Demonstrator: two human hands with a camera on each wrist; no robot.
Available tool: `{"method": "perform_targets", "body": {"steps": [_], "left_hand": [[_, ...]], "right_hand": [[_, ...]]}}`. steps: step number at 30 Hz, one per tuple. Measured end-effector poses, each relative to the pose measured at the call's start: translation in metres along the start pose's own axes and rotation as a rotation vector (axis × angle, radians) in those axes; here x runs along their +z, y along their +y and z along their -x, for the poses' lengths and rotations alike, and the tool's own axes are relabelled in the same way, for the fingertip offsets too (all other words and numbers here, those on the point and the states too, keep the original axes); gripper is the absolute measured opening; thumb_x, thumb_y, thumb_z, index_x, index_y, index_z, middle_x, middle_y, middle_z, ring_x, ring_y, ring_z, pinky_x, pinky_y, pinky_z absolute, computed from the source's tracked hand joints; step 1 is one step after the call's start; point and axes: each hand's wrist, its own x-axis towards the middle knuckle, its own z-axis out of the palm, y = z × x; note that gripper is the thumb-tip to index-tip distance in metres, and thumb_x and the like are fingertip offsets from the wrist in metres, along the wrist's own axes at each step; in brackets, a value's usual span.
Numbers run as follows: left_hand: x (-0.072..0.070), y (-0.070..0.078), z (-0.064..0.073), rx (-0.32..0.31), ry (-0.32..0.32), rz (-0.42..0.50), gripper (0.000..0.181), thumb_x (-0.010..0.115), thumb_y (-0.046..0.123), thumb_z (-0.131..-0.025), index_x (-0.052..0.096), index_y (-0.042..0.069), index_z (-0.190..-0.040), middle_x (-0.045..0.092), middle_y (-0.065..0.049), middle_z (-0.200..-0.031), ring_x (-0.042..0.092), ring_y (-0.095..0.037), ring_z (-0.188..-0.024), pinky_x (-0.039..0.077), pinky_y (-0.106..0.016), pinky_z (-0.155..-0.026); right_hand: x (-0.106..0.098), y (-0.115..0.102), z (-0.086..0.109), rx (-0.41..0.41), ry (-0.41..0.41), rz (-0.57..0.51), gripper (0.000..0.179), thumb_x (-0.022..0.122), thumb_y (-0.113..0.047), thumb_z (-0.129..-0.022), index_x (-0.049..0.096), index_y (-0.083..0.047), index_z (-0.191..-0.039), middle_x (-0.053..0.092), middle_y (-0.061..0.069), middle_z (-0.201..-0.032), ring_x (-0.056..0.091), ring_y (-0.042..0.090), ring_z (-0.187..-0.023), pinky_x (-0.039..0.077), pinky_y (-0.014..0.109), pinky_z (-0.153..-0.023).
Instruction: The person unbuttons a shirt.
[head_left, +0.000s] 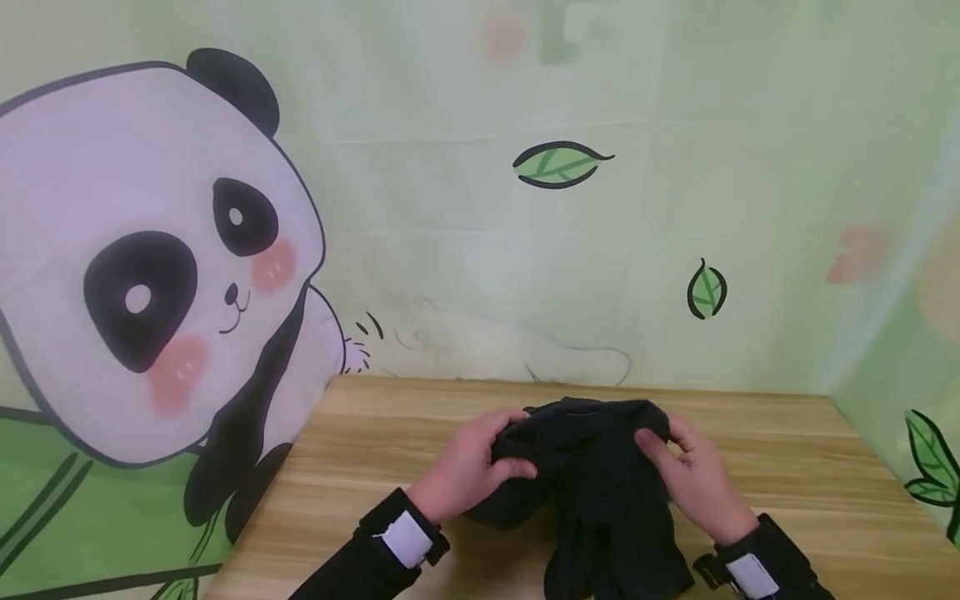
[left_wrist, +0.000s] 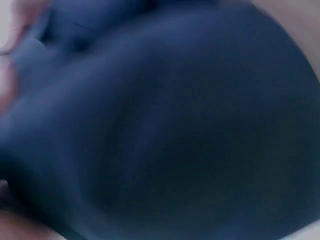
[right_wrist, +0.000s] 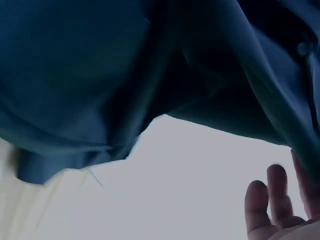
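Note:
A black garment [head_left: 615,500] hangs bunched over the wooden table, its lower parts drooping toward the near side. My left hand [head_left: 472,467] pinches its upper left edge, thumb in front and fingers behind. On the upper right edge, my right hand [head_left: 697,479] grips the cloth between thumb and fingers. The left wrist view is blurred and mostly filled by the dark cloth [left_wrist: 175,125]. In the right wrist view a small round button [right_wrist: 302,48] shows on the garment, and two fingers of that hand stand apart from the cloth. Folds hide the garment's exact kind.
The wood-grain table [head_left: 750,433] extends to both sides and behind the garment. A pale green backdrop [head_left: 420,200] with a printed panda [head_left: 165,167] and leaves rises directly behind the table's far edge.

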Motion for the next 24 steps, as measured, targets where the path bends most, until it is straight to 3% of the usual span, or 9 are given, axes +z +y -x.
{"method": "perform_targets", "body": {"steps": [2,4,6,9,11,14,19,22,24], "left_hand": [[0.0,-0.007,0.002,-0.024,-0.046,-0.09,0.03,0.085,0.017,-0.092,0.072,0.009,-0.118,0.078,-0.006,-0.112,0.072,-0.018,-0.101,0.06,-0.04,-0.096],[-0.001,-0.016,0.006,-0.055,-0.039,-0.135,0.018,0.083,0.017,-0.094,0.076,0.01,-0.109,0.077,-0.002,-0.104,0.069,-0.014,-0.093,0.059,-0.034,-0.09],[-0.003,-0.023,0.011,-0.104,0.024,-0.094,0.005,0.079,0.016,-0.097,0.075,0.014,-0.098,0.073,0.002,-0.091,0.064,-0.011,-0.082,0.056,-0.029,-0.08],[-0.014,-0.025,0.015,-0.145,0.144,0.076,0.007,0.076,0.02,-0.1,0.074,0.015,-0.096,0.069,0.003,-0.085,0.061,-0.008,-0.077,0.053,-0.026,-0.072],[-0.025,-0.019,0.016,-0.109,0.205,0.159,0.007,0.076,0.019,-0.101,0.074,0.013,-0.097,0.071,0.0,-0.084,0.062,-0.008,-0.076,0.054,-0.025,-0.07],[-0.05,-0.001,0.013,0.036,0.296,0.191,0.005,0.08,0.01,-0.095,0.078,0.008,-0.099,0.078,-0.006,-0.089,0.071,-0.011,-0.077,0.059,-0.025,-0.073],[-0.111,0.043,0.008,0.268,0.46,0.076,0.022,0.088,-0.007,-0.08,0.082,0.005,-0.097,0.081,-0.008,-0.088,0.073,-0.014,-0.08,0.058,-0.019,-0.079],[-0.145,0.064,-0.002,0.334,0.523,-0.017,0.029,0.089,-0.009,-0.077,0.083,0.004,-0.101,0.077,-0.008,-0.083,0.067,-0.015,-0.078,0.053,-0.017,-0.077],[-0.159,0.067,-0.017,0.333,0.569,-0.107,0.025,0.09,-0.003,-0.079,0.083,0.004,-0.103,0.075,-0.01,-0.082,0.065,-0.018,-0.078,0.051,-0.022,-0.075]], "right_hand": [[-0.008,-0.004,0.001,0.007,0.03,-0.052,0.02,0.061,-0.009,-0.108,0.073,-0.01,-0.124,0.072,-0.011,-0.118,0.061,-0.008,-0.104,0.052,0.014,-0.085],[-0.017,-0.008,0.001,-0.03,0.037,-0.099,0.026,0.057,-0.005,-0.109,0.071,-0.006,-0.131,0.07,-0.017,-0.129,0.063,-0.007,-0.113,0.051,0.012,-0.091],[-0.027,-0.011,0.001,-0.037,0.022,-0.178,0.032,0.053,-0.003,-0.11,0.067,-0.005,-0.139,0.067,-0.021,-0.135,0.063,-0.006,-0.119,0.05,0.01,-0.094],[-0.044,-0.016,0.001,-0.009,0.057,-0.204,0.029,0.052,-0.002,-0.111,0.068,-0.004,-0.134,0.071,-0.02,-0.127,0.069,-0.003,-0.111,0.053,0.012,-0.088],[-0.055,-0.02,0.001,0.017,0.117,-0.149,0.02,0.057,-0.004,-0.109,0.071,-0.004,-0.123,0.072,-0.022,-0.106,0.069,-0.001,-0.089,0.054,0.015,-0.076],[-0.072,-0.031,-0.001,0.017,0.203,-0.025,0.009,0.064,-0.002,-0.105,0.073,-0.004,-0.108,0.069,-0.025,-0.091,0.065,-0.001,-0.074,0.052,0.015,-0.066],[-0.106,-0.073,0.003,0.065,0.196,-0.052,0.017,0.06,-0.005,-0.108,0.074,-0.013,-0.105,0.075,-0.016,-0.082,0.07,0.007,-0.061,0.054,0.021,-0.056],[-0.121,-0.106,0.002,0.134,0.19,-0.03,0.016,0.056,-0.018,-0.112,0.072,-0.022,-0.108,0.072,-0.01,-0.073,0.067,0.015,-0.052,0.052,0.027,-0.05],[-0.123,-0.121,-0.011,0.147,0.216,0.037,0.015,0.058,-0.027,-0.112,0.071,-0.022,-0.109,0.07,-0.011,-0.069,0.064,0.015,-0.048,0.05,0.027,-0.048]]}}
